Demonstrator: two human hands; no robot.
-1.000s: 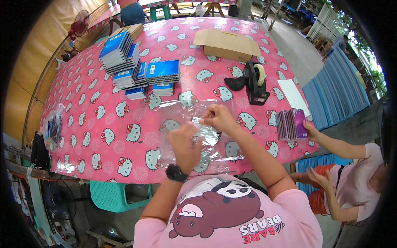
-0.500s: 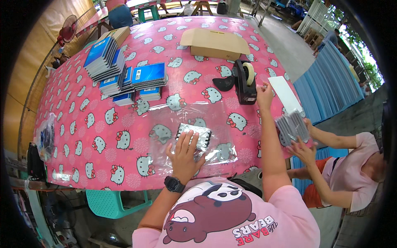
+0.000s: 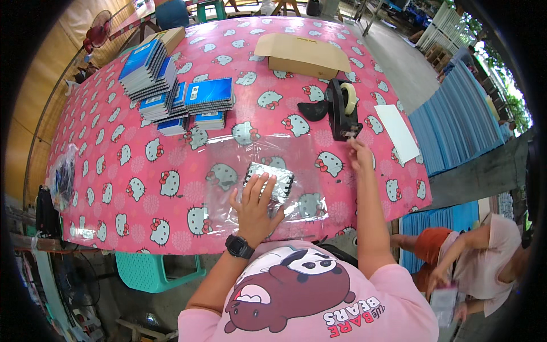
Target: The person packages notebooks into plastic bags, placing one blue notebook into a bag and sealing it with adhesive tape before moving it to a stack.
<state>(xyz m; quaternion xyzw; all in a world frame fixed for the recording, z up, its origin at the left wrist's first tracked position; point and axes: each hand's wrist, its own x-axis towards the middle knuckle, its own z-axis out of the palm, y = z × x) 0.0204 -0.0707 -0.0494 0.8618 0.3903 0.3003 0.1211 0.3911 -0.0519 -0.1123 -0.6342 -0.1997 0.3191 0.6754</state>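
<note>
My left hand (image 3: 256, 205) lies flat with fingers spread on a small spiral-bound notebook bundle (image 3: 278, 181), whose top looks silvery white. Beneath and around the bundle spreads a clear plastic sheet (image 3: 228, 196), creased and shiny. My right hand (image 3: 361, 157) is at the near, cutter end of a black tape dispenser (image 3: 342, 117), fingertips pinched together. A short piece of tape seems to run between fingertips and cutter; it is hard to see. The pale tape roll (image 3: 349, 97) sits in the dispenser.
Stacks of blue spiral notebooks (image 3: 208, 94) stand at the far left. An open cardboard box (image 3: 305, 54) lies at the back, and a white strip (image 3: 397, 134) near the right edge. At right, a co-worker (image 3: 484, 256) holds a plastic-wrapped bundle (image 3: 443, 305) beside tall blue stacks (image 3: 456, 134).
My right hand has moved toward me from beside the tape roll to the dispenser's cutter end. My left hand stays on the bundle. The co-worker has carried a wrapped bundle away from the table edge.
</note>
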